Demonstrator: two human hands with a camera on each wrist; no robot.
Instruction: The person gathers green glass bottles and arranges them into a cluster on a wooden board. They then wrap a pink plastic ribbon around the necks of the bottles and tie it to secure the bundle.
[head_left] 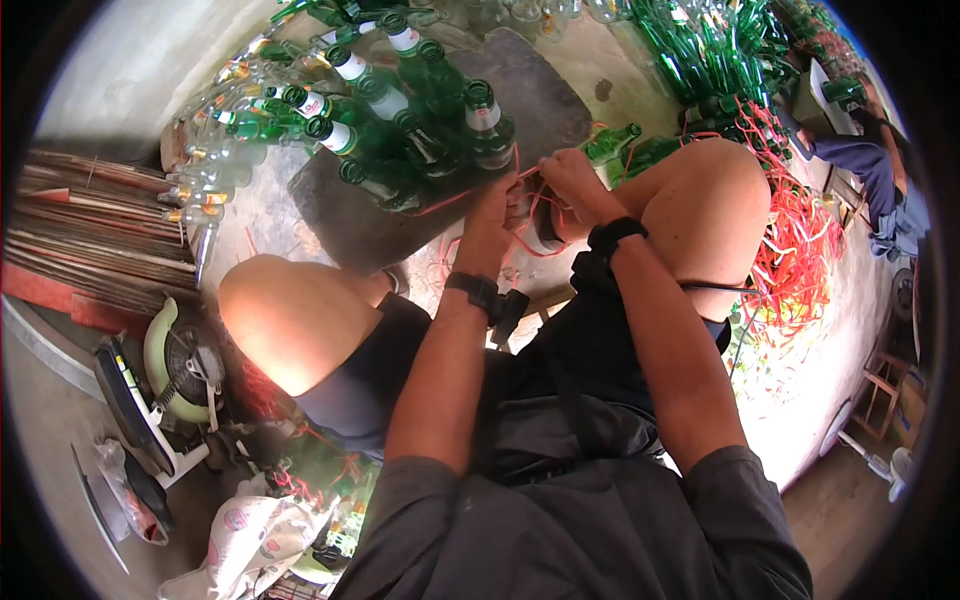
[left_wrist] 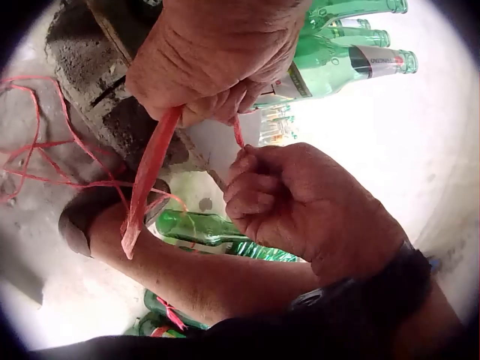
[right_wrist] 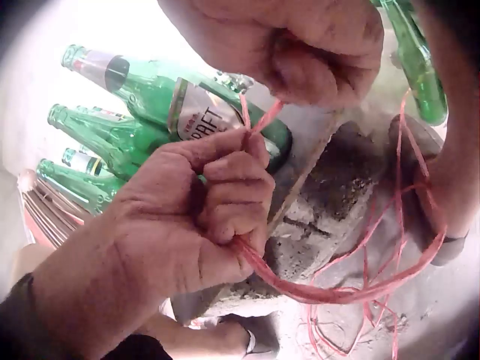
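Both hands pinch a pink plastic twine [right_wrist: 341,294] close together at the near edge of a dark slab [head_left: 545,90]. My left hand [head_left: 492,220] has its fingers curled round the twine; a flat end hangs below them in the left wrist view. Just to its right, my right hand [head_left: 580,188] grips the same twine, and a short stretch spans the two fists in the right wrist view. Several upright green glass bottles [head_left: 490,140] stand bunched on the slab beyond the hands. A labelled bottle [right_wrist: 195,105] shows behind the left fist.
Loose twine [left_wrist: 45,176] trails on the floor beside a foot. A tangled red twine heap [head_left: 795,255] lies right, below piled green bottles [head_left: 690,50]. Wooden strips [head_left: 100,220] and a fan [head_left: 185,365] are at left. Another person [head_left: 895,190] sits far right.
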